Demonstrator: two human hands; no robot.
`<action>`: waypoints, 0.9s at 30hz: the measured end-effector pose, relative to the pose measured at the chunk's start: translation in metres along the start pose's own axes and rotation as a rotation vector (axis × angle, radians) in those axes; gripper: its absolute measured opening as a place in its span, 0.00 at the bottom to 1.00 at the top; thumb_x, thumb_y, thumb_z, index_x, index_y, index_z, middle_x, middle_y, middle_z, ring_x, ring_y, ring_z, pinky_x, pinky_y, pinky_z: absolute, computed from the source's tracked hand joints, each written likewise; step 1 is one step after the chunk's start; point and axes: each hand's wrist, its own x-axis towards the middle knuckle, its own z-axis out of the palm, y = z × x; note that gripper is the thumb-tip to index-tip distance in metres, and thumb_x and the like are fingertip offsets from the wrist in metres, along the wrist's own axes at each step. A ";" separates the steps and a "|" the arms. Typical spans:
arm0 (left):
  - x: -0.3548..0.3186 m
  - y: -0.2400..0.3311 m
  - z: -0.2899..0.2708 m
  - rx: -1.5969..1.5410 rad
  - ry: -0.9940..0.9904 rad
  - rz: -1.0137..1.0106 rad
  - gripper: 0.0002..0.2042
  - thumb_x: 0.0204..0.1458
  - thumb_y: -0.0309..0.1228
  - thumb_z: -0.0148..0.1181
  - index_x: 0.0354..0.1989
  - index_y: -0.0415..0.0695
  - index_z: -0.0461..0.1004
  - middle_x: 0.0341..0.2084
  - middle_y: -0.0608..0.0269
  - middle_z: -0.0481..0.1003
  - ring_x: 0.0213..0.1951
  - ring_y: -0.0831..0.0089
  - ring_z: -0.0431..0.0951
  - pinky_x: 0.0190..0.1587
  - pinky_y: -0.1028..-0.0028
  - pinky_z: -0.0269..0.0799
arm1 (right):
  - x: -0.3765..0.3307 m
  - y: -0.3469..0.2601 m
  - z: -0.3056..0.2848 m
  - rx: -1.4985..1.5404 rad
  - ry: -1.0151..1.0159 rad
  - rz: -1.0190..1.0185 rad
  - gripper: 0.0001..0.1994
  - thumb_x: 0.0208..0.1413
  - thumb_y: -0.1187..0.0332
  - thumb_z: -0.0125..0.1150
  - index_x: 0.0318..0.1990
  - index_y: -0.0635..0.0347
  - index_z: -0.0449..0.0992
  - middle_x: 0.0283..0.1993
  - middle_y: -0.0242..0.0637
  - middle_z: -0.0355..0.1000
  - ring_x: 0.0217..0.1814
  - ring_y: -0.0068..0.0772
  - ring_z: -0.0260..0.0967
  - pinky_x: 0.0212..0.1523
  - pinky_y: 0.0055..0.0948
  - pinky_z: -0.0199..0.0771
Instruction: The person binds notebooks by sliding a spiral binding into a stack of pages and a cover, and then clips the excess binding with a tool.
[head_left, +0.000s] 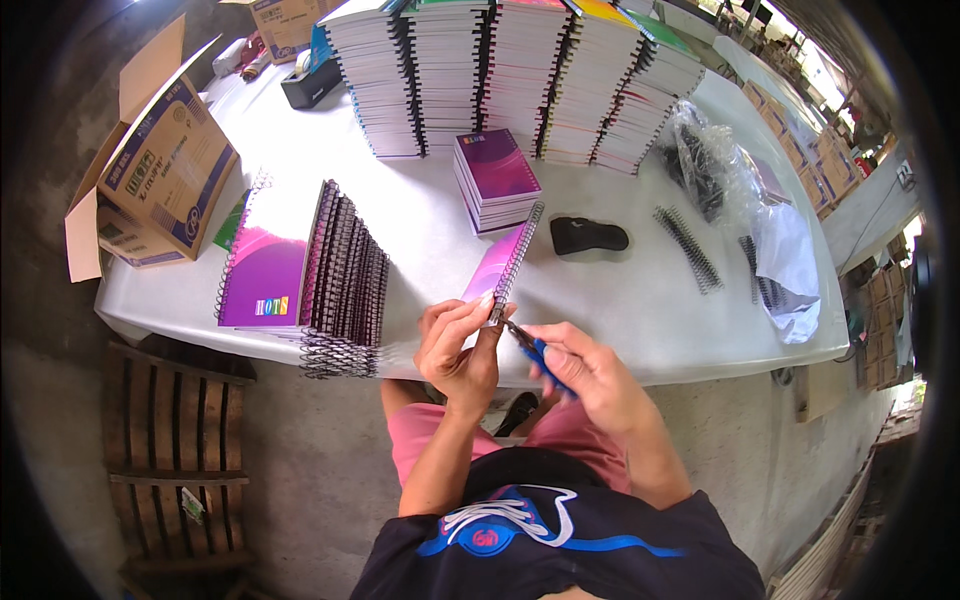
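Observation:
A purple notebook (pixel 488 272) with a dark wire coil (pixel 519 250) along its edge stands tilted over the table's near edge. My left hand (pixel 455 350) pinches it at the near end of the coil. In my right hand (pixel 598 375) are blue-handled pliers (pixel 556 364), closed around the handles. Their jaws meet the coil's near end, close to my left fingertips; whether they grip the wire is too small to tell. Just beyond the notebook sits a short stack of purple-covered books (pixel 498 168). To its right lies a black, rounded object (pixel 588 236).
Coil-bound purple notebooks (pixel 262 285) are piled at the left, overhanging the near edge. Tall book stacks (pixel 450 95) line the back. Loose black coils (pixel 688 250) and a clear plastic bag (pixel 730 160) lie right. An open cardboard box (pixel 170 175) and a tape dispenser (pixel 310 85) are left.

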 end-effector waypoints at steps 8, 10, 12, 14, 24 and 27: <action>0.001 0.002 0.008 -0.339 0.154 -0.325 0.16 0.48 0.17 0.62 0.47 0.37 0.72 0.36 0.60 0.75 0.35 0.78 0.73 0.40 0.81 0.69 | -0.004 0.050 -0.027 -0.338 0.072 -0.091 0.19 0.62 0.59 0.48 0.57 0.55 0.68 0.49 0.42 0.67 0.51 0.39 0.66 0.54 0.36 0.64; 0.008 0.005 0.003 -0.467 0.149 -0.451 0.18 0.53 0.20 0.57 0.53 0.36 0.67 0.41 0.61 0.73 0.39 0.81 0.74 0.44 0.83 0.70 | -0.016 0.066 -0.043 -0.725 0.195 0.068 0.20 0.60 0.57 0.50 0.58 0.52 0.67 0.54 0.43 0.65 0.56 0.46 0.62 0.58 0.40 0.59; 0.012 0.009 0.003 -0.590 0.208 -0.540 0.17 0.55 0.22 0.57 0.53 0.36 0.67 0.38 0.64 0.72 0.38 0.83 0.73 0.42 0.84 0.70 | -0.023 0.085 -0.053 -1.053 0.278 0.216 0.23 0.59 0.54 0.51 0.60 0.51 0.65 0.59 0.44 0.61 0.62 0.50 0.56 0.63 0.46 0.52; 0.019 0.022 0.008 -0.703 0.255 -0.588 0.15 0.57 0.24 0.55 0.52 0.36 0.67 0.36 0.69 0.72 0.35 0.85 0.73 0.40 0.87 0.69 | -0.016 0.098 -0.054 -1.284 0.378 0.176 0.26 0.59 0.52 0.51 0.61 0.53 0.63 0.62 0.46 0.58 0.67 0.50 0.52 0.65 0.51 0.47; 0.053 0.090 -0.076 -0.159 0.104 0.297 0.23 0.56 0.30 0.48 0.58 0.32 0.56 0.54 0.40 0.64 0.46 0.63 0.72 0.49 0.71 0.68 | 0.091 -0.039 0.005 0.836 0.144 -0.402 0.24 0.49 0.81 0.61 0.56 0.62 0.66 0.51 0.40 0.69 0.50 0.29 0.69 0.51 0.27 0.72; 0.075 0.095 -0.113 0.130 0.490 0.419 0.24 0.57 0.30 0.44 0.61 0.33 0.55 0.57 0.48 0.64 0.55 0.66 0.66 0.52 0.71 0.64 | 0.134 -0.094 0.031 0.800 -0.052 -0.417 0.21 0.50 0.82 0.59 0.54 0.61 0.69 0.48 0.38 0.71 0.49 0.26 0.69 0.48 0.25 0.74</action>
